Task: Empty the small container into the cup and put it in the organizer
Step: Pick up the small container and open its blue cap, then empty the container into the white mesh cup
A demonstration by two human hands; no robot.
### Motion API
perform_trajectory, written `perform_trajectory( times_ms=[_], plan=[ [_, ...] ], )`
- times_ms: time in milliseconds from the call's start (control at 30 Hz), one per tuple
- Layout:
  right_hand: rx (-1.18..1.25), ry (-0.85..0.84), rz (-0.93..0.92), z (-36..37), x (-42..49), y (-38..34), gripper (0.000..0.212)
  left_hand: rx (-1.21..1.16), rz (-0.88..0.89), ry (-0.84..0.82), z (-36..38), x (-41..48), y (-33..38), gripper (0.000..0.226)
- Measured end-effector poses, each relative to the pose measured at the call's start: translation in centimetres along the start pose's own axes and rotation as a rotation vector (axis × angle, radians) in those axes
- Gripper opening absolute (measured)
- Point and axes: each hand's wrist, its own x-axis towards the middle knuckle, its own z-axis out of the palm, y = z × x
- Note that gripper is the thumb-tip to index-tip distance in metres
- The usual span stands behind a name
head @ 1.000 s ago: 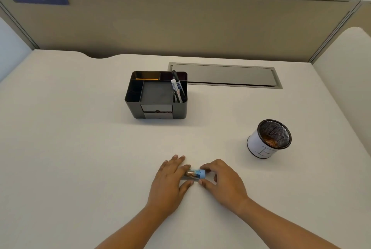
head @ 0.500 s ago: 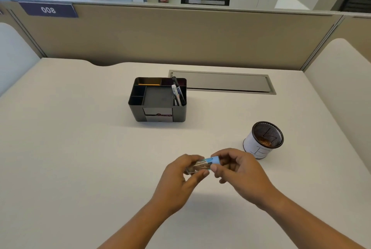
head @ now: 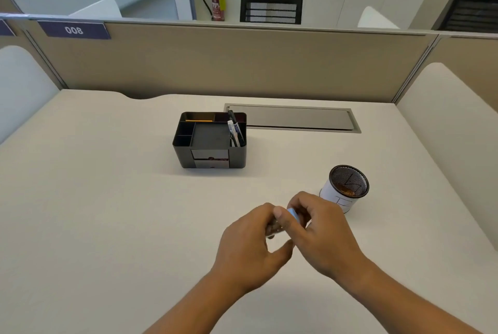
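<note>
A small clear container (head: 274, 229) with a light blue cap (head: 293, 214) is held above the desk between both hands. My left hand (head: 252, 242) grips its clear body, and my right hand (head: 322, 228) has its fingers closed around the blue cap. Most of the container is hidden by the fingers. The white cup (head: 340, 193) with a black mesh inside stands just right of my right hand, with brownish bits in its bottom. The black desk organizer (head: 210, 157) sits farther back at centre, with pens in its right compartment.
A grey cable hatch (head: 293, 119) lies in the desk behind the organizer. A beige partition (head: 242, 64) closes the back, and white side panels (head: 447, 123) flank the desk.
Both hands lifted the container off the desk and tilted it toward upright. The view has tipped up, showing more of the room behind the partition.
</note>
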Motion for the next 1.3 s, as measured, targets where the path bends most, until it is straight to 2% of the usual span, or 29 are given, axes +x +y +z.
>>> perform_trajectory(
  times_ms=[67, 133, 167, 233, 600, 700, 833, 1000, 1133, 1300],
  plan=[
    [-0.236, 0.024, -0.138, 0.1, 0.2, -0.4, 0.043, -0.029, -0.031, -0.024, 0.3, -0.2, 0.5, 0.022],
    [-0.312, 0.018, -0.237, 0.2, 0.3, -0.8, 0.044, -0.104, -0.11, -0.051, 0.4, -0.2, 1.0, 0.013],
    [-0.319, 0.011, -0.275, 0.2, 0.3, -0.9, 0.044, -0.135, -0.153, -0.063, 0.5, 0.0, 1.1, 0.009],
    [-0.302, 0.015, -0.323, 0.3, 0.3, -1.1, 0.043, -0.19, -0.198, -0.094, 0.4, 0.2, 1.0, 0.016],
    [-0.251, -0.007, -0.498, -0.9, 0.7, -1.4, 0.036, -0.473, -0.196, -0.363, 0.0, 0.6, 1.6, 0.021],
    [-0.268, -0.025, -0.531, -1.3, 0.8, -1.3, 0.037, -0.53, -0.205, -0.348, -0.1, 0.5, 1.8, 0.027],
    [-0.208, -0.064, -0.369, -1.5, 1.1, -1.0, 0.049, -0.551, -0.244, -0.249, -0.3, 1.1, 1.8, 0.037],
    [0.297, -0.093, -0.053, -1.5, 1.4, -0.6, 0.033, -0.551, -0.255, -0.191, -0.6, 2.0, 1.2, 0.04],
    [0.571, -0.108, 0.101, -1.9, 1.5, -0.3, 0.026, -0.501, -0.233, -0.163, -0.4, 2.4, 1.0, 0.04],
    [0.713, -0.08, 0.213, -1.7, 1.3, -0.1, 0.022, -0.501, -0.223, -0.16, -0.1, 2.8, 0.9, 0.038]
  ],
)
